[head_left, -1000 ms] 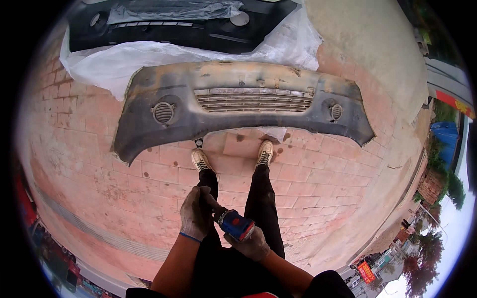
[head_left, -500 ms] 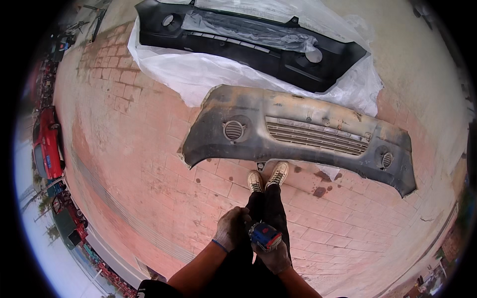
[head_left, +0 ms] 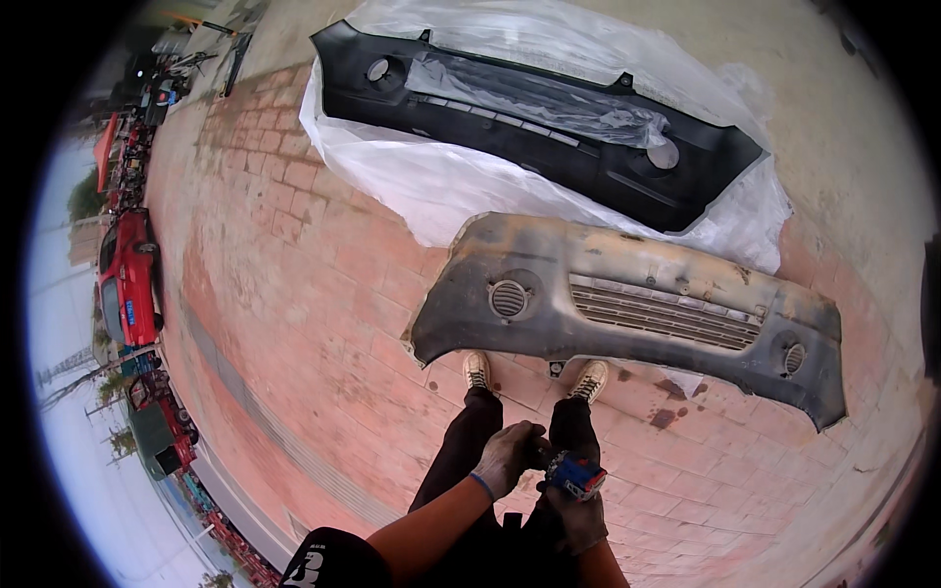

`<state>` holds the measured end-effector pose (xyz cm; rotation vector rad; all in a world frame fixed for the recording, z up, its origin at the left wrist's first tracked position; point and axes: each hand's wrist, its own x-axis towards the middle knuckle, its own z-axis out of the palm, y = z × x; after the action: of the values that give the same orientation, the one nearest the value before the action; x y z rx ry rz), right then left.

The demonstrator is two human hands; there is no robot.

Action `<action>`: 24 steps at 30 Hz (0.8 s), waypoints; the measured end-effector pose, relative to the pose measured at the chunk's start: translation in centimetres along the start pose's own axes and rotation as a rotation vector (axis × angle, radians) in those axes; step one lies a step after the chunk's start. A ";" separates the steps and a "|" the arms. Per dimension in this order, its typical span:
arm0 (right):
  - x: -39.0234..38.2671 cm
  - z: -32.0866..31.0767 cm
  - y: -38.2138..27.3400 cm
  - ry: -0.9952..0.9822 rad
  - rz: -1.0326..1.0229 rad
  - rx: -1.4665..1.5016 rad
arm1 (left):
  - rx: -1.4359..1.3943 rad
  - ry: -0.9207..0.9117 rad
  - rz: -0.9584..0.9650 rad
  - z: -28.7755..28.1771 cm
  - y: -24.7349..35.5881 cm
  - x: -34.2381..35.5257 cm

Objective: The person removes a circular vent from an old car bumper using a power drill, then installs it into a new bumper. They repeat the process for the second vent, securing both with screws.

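My gloved left hand (head_left: 505,459) is closed on the dark nose of a blue-and-red cordless power tool (head_left: 573,475); what exactly its fingertips grip is hidden. My gloved right hand (head_left: 578,519) grips the tool's handle from below. Both are low in the picture, over my legs. Just beyond my shoes (head_left: 588,380) lies a worn grey bumper (head_left: 627,255) with a slatted grille and two round vented inserts. Behind it a black bumper (head_left: 510,167) lies on white plastic sheeting (head_left: 372,171), with crumpled translucent film (head_left: 529,98) along its middle.
The floor is pink paving (head_left: 274,372), with pale concrete (head_left: 823,147) toward the upper right. At the left rim stand a red car (head_left: 132,284), a green vehicle (head_left: 157,441) and other vehicles. A long dark tool with an orange handle (head_left: 230,54) lies at the upper left.
The view has swung, so both bumpers appear lower and farther right and the vehicles at the left have come in. My feet have shifted. Both hands still hold the tool.
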<state>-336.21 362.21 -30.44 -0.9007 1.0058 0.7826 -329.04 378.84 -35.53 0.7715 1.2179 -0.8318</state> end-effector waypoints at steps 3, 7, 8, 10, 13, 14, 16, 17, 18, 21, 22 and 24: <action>1.2 1.6 1.0 -0.015 0.043 0.173 | 0.018 -0.045 -0.011 -1.4 2.5 -0.1; 2.1 6.7 1.3 -0.011 0.005 0.265 | 0.105 -0.085 -0.002 -5.1 6.2 0.4; 2.0 8.2 1.0 0.010 0.043 0.266 | 0.241 -0.110 0.018 -5.9 7.8 0.3; 2.4 11.9 1.1 0.068 0.000 0.341 | 0.453 -0.129 0.059 -7.1 11.5 0.2; 4.4 17.8 3.1 0.043 -0.108 0.281 | 0.569 -0.122 0.096 -12.5 13.9 1.7; 4.7 19.3 3.9 -0.004 -0.080 0.202 | 0.580 -0.118 0.177 -13.7 14.7 1.4; 5.9 22.4 6.1 -0.094 -0.193 -0.115 | 0.433 -0.021 0.067 -16.3 17.4 0.7; 7.0 23.4 7.2 -0.155 -0.342 -0.382 | 0.394 0.018 0.093 -17.9 18.0 0.8; 7.6 24.9 8.9 -0.087 -0.399 -0.366 | 0.343 0.034 0.101 -18.1 18.5 0.1; 7.1 27.7 9.0 -0.014 -0.225 -0.146 | 0.410 0.014 0.070 -20.4 19.9 0.6; 6.6 28.0 8.4 -0.008 -0.111 -0.043 | 0.434 -0.010 0.059 -20.5 20.1 1.2; 6.4 28.0 8.3 0.015 -0.069 -0.096 | 0.488 -0.035 0.027 -21.1 20.2 1.6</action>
<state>-331.23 391.67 -31.24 -1.0202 0.9518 0.7720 -321.36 406.78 -39.63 1.1570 0.9789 -1.1343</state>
